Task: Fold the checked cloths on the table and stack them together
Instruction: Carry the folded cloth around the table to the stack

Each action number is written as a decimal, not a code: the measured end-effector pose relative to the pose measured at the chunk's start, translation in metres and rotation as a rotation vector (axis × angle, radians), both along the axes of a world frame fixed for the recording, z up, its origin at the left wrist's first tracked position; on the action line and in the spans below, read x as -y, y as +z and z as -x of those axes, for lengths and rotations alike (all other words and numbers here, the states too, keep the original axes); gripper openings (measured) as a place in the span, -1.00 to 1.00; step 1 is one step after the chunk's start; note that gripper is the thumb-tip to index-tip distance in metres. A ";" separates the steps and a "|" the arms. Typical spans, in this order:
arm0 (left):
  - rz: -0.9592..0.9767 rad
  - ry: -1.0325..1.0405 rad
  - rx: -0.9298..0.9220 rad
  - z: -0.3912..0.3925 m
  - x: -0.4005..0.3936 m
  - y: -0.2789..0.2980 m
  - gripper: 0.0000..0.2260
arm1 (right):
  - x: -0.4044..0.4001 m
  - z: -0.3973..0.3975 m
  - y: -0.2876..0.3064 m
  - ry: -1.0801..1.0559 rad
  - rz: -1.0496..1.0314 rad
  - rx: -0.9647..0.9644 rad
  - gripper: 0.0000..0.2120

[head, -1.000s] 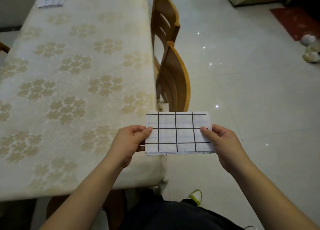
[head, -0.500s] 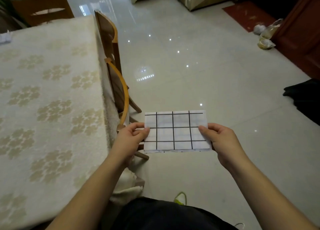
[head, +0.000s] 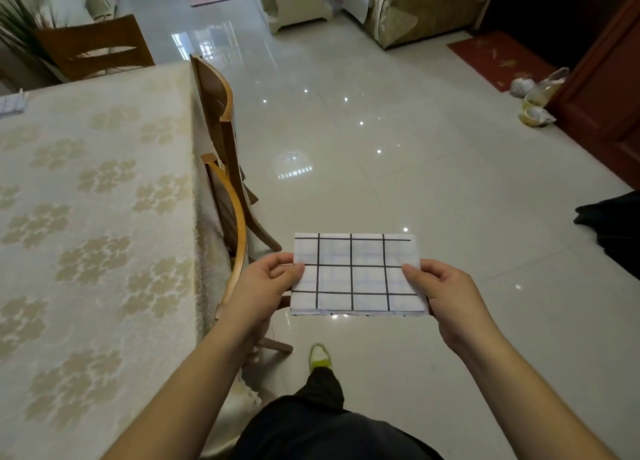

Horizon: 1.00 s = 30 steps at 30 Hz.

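A folded white cloth with black check lines is held flat in the air over the tiled floor, to the right of the table. My left hand pinches its left edge and my right hand pinches its right edge, thumbs on top. A small pile of folded white checked cloths lies at the far left edge of the table, partly cut off by the frame.
Two wooden chairs stand tucked against the table's right side, another chair at its far end. My leg and shoe are on the glossy floor. A dark bundle lies at right; furniture stands at the back.
The view has swung to the right, away from the table. The cloth, still held by both hands, is now over the floor beside the chairs instead of at the table's edge.
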<state>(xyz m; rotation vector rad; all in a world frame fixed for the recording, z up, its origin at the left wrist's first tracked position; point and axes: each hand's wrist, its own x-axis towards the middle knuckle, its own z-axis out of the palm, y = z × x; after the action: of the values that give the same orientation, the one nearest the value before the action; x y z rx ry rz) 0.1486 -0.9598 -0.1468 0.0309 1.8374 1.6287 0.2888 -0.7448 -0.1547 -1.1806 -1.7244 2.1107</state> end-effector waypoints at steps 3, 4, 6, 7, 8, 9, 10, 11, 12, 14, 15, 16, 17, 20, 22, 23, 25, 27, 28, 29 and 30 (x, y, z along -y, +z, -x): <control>-0.005 0.032 0.003 0.035 -0.010 -0.011 -0.88 | -0.016 0.040 -0.005 0.039 -0.014 0.020 -0.90; 0.001 0.045 0.004 0.049 -0.013 -0.015 -0.87 | -0.021 0.055 -0.007 0.053 -0.021 0.030 -0.90; 0.020 0.056 0.003 0.078 -0.020 -0.020 -0.85 | -0.032 0.085 -0.009 0.076 -0.030 0.052 -0.89; 0.022 0.063 0.008 0.092 -0.023 -0.021 -0.84 | -0.037 0.101 -0.009 0.094 -0.030 0.062 -0.89; 0.019 0.074 0.016 0.105 -0.027 -0.020 -0.84 | -0.042 0.116 -0.008 0.113 -0.027 0.075 -0.88; 0.009 0.084 0.024 0.118 -0.031 -0.019 -0.85 | -0.047 0.130 -0.007 0.126 -0.027 0.086 -0.88; -0.004 0.093 0.028 0.130 -0.035 -0.016 -0.85 | -0.053 0.144 -0.005 0.135 -0.030 0.091 -0.89; -0.013 0.097 0.021 0.142 -0.041 -0.015 -0.85 | -0.059 0.158 -0.003 0.140 -0.035 0.088 -0.89; -0.015 0.092 0.010 0.155 -0.046 -0.013 -0.84 | -0.065 0.172 -0.001 0.143 -0.041 0.083 -0.89; -0.014 0.081 0.001 0.178 -0.060 -0.010 -0.83 | -0.080 0.197 0.002 0.144 -0.051 0.077 -0.89; -0.021 0.078 -0.002 0.189 -0.068 -0.008 -0.83 | -0.088 0.209 0.004 0.144 -0.054 0.073 -0.88; -0.020 0.075 -0.007 0.200 -0.076 -0.007 -0.83 | -0.097 0.220 0.004 0.147 -0.053 0.072 -0.88; -0.012 0.071 -0.013 0.211 -0.085 -0.006 -0.84 | -0.106 0.232 0.004 0.151 -0.052 0.073 -0.88; 0.018 0.062 -0.034 0.245 -0.115 -0.008 -0.85 | -0.139 0.268 0.000 0.164 -0.038 0.073 -0.87; 0.052 0.057 -0.059 0.269 -0.137 -0.013 -0.86 | -0.164 0.295 -0.005 0.182 -0.031 0.080 -0.87; 0.060 0.064 -0.067 0.282 -0.149 -0.014 -0.86 | -0.177 0.309 -0.008 0.192 -0.028 0.079 -0.87; 0.066 0.087 -0.074 0.306 -0.173 -0.015 -0.85 | -0.203 0.338 -0.011 0.219 -0.022 0.076 -0.87; 0.072 0.115 -0.068 0.331 -0.198 -0.012 -0.83 | -0.229 0.368 -0.009 0.246 -0.019 0.067 -0.87; 0.079 0.133 -0.059 0.343 -0.210 -0.009 -0.82 | -0.242 0.382 -0.006 0.261 -0.018 0.063 -0.87; 0.084 0.156 -0.050 0.355 -0.220 -0.006 -0.82 | -0.254 0.396 -0.003 0.278 -0.016 0.058 -0.87; 0.081 0.178 -0.048 0.366 -0.230 -0.003 -0.81 | -0.265 0.410 0.000 0.300 -0.015 0.051 -0.86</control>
<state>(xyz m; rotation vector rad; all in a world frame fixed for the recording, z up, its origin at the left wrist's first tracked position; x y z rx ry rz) -0.2171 -0.7302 -0.1499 -0.1343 1.9892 1.6839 -0.1215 -0.4798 -0.1545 -1.0335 -2.0490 2.2409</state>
